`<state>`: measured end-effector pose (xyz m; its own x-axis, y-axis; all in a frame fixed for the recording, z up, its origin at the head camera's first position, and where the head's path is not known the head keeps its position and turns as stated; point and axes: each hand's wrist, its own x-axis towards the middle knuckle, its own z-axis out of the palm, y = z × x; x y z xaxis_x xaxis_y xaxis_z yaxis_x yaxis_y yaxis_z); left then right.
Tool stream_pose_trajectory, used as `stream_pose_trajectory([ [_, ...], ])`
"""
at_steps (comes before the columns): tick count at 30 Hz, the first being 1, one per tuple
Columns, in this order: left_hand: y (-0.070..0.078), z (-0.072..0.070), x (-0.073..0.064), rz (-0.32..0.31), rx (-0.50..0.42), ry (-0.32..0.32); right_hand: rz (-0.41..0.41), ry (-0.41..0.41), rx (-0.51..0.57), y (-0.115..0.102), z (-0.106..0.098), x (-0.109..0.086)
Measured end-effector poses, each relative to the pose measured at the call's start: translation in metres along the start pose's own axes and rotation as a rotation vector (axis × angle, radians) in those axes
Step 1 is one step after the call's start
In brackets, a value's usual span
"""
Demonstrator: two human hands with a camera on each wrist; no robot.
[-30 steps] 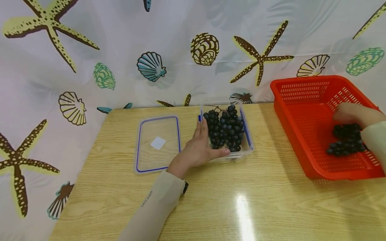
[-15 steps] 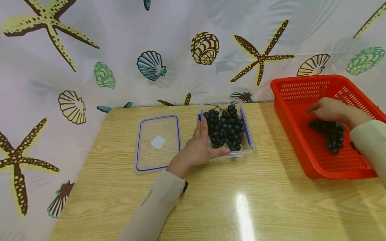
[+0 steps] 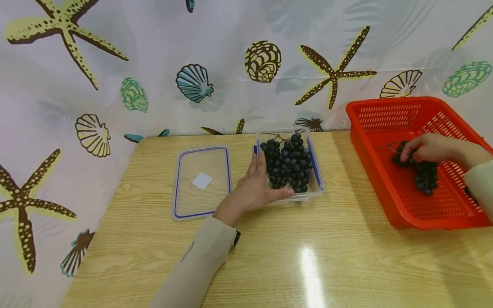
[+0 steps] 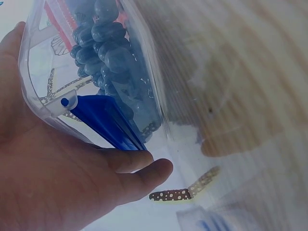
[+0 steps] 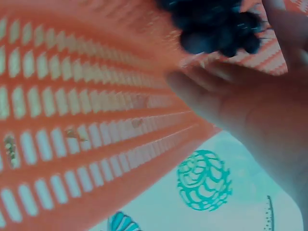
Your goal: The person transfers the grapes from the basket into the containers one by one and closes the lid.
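Note:
Dark grapes point(image 3: 290, 164) fill much of a clear plastic container point(image 3: 318, 188) on the table. My left hand point(image 3: 252, 188) rests against its left side and front corner, fingers and thumb fairly straight. In the left wrist view, its fingertips lie beside the container's blue clip point(image 4: 108, 120). To the right, my right hand point(image 3: 435, 149) reaches into a red basket point(image 3: 379, 184), over a bunch of dark grapes point(image 3: 426, 177) on the basket floor. The right wrist view has its fingers and thumb spread around the grapes point(image 5: 211, 24), with a gap along the fingers.
A clear lid point(image 3: 202, 184) with a blue seal lies flat on the wooden table point(image 3: 269, 265), left of the container. Behind the table hangs a white curtain point(image 3: 223, 38) printed with shells and starfish. The basket's raised walls surround the right hand.
Inside the basket, the grapes and right hand shifted leftward and away at first. Since then the hand has come over the bunch, and its stem shows at the left. The left hand stays put.

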<state>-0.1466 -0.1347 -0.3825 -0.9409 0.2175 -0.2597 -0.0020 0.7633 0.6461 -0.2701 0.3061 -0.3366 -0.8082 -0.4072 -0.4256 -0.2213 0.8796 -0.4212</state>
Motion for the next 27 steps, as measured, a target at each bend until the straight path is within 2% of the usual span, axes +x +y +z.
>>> stream_pose_trajectory([
  [3,0.000,0.000,0.001,-0.005,-0.001,-0.006,-0.003,-0.114,-0.012,0.009,0.003,-0.002],
  [6,-0.002,0.000,0.002,-0.001,0.006,-0.018,-0.020,-0.143,-0.032,0.011,0.008,-0.001],
  [8,-0.004,0.000,0.002,0.009,0.012,-0.029,-0.037,-0.115,-0.047,0.010,0.011,0.000],
  [15,-0.009,-0.003,0.001,0.043,-0.014,-0.071,-0.059,0.071,-0.138,0.009,0.015,0.008],
  [22,-0.008,-0.004,0.001,0.047,-0.013,-0.081,0.027,0.102,-0.082,0.003,0.013,0.010],
  [27,-0.008,-0.004,0.000,0.041,-0.011,-0.079,0.068,0.129,-0.034,-0.010,0.010,0.008],
])
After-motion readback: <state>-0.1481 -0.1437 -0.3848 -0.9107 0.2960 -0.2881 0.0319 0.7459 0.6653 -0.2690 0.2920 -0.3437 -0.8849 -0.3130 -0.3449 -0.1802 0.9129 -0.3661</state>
